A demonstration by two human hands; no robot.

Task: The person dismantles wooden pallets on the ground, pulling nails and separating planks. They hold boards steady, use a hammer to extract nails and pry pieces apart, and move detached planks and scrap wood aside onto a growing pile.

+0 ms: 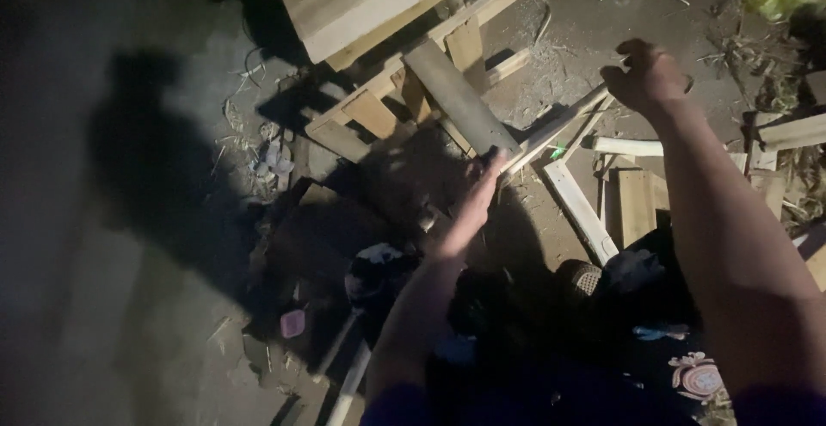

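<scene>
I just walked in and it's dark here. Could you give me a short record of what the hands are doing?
setting: dirt ground at night, wood offcuts scattered
left hand: grip closed on flat grey blade
right hand: closed around thin pale wooden stick
contact: blade's lower end meets stick
behind: wooden stool frame

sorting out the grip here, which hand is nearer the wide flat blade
Left. The left hand grips the lower end of the wide flat blade, touching it. The right hand is off to the blade's right, holding the far end of a thin wooden stick.
</scene>
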